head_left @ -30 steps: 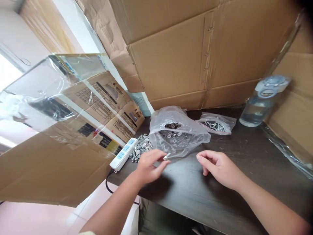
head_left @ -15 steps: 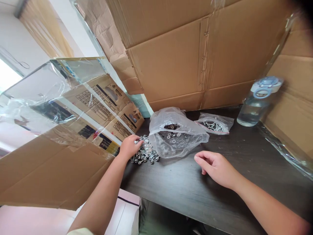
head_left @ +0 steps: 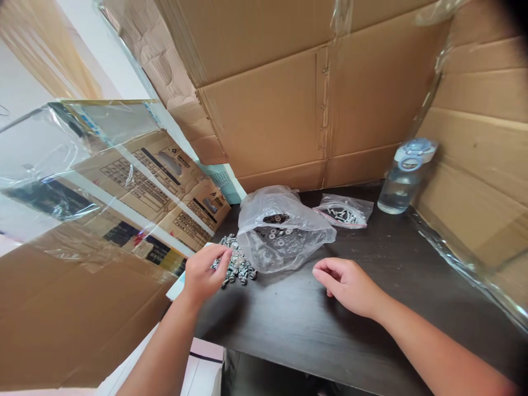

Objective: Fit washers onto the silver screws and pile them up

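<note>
My left hand [head_left: 205, 273] hovers in front of a heap of shiny metal bolts [head_left: 239, 267], its thumb and fingers pinched together. Whatever may be between those fingertips is hidden. To the right of the heap lies a clear plastic bag [head_left: 284, 256], its mouth facing me, with small washers [head_left: 273, 234] and dark parts inside. My right hand [head_left: 340, 283] is held just above the dark table [head_left: 280, 322], in front of the bag's right side. Its fingers are curled against the thumb, and I cannot see anything in them.
A zip bag of screws [head_left: 344, 213] lies behind on the right. Beside the right cardboard wall [head_left: 474, 165] stands a water bottle [head_left: 398, 184]. Cardboard [head_left: 264, 126] closes off the back, and a taped, printed carton [head_left: 140, 176] stands on the left.
My left hand has drawn back from the bolts toward me, its fingers now closed. My right hand keeps its curled shape by the bag. The view has turned slightly right.
</note>
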`<state>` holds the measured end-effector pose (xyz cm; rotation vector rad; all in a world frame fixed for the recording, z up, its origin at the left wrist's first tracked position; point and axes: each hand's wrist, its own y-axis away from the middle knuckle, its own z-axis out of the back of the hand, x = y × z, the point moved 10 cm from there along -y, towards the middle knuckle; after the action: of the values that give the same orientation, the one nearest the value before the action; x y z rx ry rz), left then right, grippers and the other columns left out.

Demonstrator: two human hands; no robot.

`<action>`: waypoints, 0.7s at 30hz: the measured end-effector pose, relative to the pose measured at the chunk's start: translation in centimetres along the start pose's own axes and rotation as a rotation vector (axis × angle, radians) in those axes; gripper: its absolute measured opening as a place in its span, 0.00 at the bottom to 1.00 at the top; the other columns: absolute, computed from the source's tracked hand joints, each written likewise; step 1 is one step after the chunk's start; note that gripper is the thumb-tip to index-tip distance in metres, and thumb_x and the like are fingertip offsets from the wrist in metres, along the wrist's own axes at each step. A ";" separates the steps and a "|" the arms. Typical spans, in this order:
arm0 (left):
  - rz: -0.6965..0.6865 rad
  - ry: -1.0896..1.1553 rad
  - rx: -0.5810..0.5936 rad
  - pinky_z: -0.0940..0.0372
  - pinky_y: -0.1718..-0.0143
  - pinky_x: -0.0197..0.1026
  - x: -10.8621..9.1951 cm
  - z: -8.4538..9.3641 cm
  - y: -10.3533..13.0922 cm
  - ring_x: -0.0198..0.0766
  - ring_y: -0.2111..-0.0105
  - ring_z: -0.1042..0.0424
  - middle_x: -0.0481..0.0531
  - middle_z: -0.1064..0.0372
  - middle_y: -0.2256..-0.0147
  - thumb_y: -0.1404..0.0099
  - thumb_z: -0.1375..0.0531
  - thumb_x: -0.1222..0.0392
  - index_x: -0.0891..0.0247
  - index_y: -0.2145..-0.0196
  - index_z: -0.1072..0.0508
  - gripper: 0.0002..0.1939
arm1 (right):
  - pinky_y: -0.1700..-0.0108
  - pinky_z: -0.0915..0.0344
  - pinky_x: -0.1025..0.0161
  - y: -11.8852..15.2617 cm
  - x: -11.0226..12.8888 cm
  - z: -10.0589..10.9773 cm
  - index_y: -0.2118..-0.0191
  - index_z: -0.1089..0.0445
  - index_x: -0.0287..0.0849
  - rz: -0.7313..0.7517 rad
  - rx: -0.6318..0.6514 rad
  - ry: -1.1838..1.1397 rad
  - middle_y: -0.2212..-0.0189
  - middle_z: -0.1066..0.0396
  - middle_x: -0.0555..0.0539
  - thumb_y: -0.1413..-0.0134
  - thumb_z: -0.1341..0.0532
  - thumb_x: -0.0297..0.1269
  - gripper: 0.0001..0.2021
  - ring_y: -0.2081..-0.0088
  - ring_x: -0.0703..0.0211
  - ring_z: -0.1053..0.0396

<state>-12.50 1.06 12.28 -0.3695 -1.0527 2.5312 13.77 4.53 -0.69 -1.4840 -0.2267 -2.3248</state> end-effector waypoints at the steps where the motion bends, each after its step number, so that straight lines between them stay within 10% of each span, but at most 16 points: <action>1: -0.101 0.059 0.002 0.34 0.67 0.33 -2.4 0.0 -0.1 0.31 0.72 0.27 0.50 0.26 0.75 0.36 0.42 0.64 0.64 0.72 0.26 0.08 | 0.70 0.38 0.69 0.0 0.1 0.1 0.66 0.28 0.39 0.009 -0.008 0.003 0.72 0.30 0.49 0.39 0.46 0.46 0.16 0.73 0.65 0.34; 7: -0.556 0.307 0.214 0.50 0.78 0.39 -15.7 -4.3 1.9 0.31 0.81 0.43 0.48 0.39 0.82 0.39 0.43 0.67 0.63 0.80 0.35 0.12 | 0.69 0.45 0.69 -0.4 1.0 1.0 0.74 0.32 0.37 0.086 -0.087 0.036 0.78 0.37 0.51 0.40 0.45 0.46 0.18 0.73 0.67 0.42; 11: -0.744 0.494 0.244 0.50 0.76 0.40 -21.1 -7.4 3.8 0.31 0.82 0.50 0.47 0.43 0.83 0.44 0.43 0.66 0.63 0.84 0.43 0.15 | 0.73 0.51 0.69 -0.6 0.8 2.3 0.81 0.43 0.37 0.089 -0.173 0.050 0.82 0.48 0.53 0.42 0.45 0.50 0.24 0.76 0.69 0.51; 21: -0.726 0.629 0.380 0.53 0.79 0.35 -20.4 -13.5 6.5 0.29 0.83 0.56 0.43 0.56 0.84 0.50 0.46 0.71 0.61 0.82 0.56 0.19 | 0.74 0.52 0.68 -0.4 -0.8 7.7 0.83 0.50 0.39 0.067 -0.495 0.043 0.84 0.54 0.53 0.42 0.48 0.54 0.27 0.78 0.69 0.53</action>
<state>9.28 -3.61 0.27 -0.5099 -0.3488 1.7204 20.42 7.59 1.97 -1.6180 0.4362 -2.4656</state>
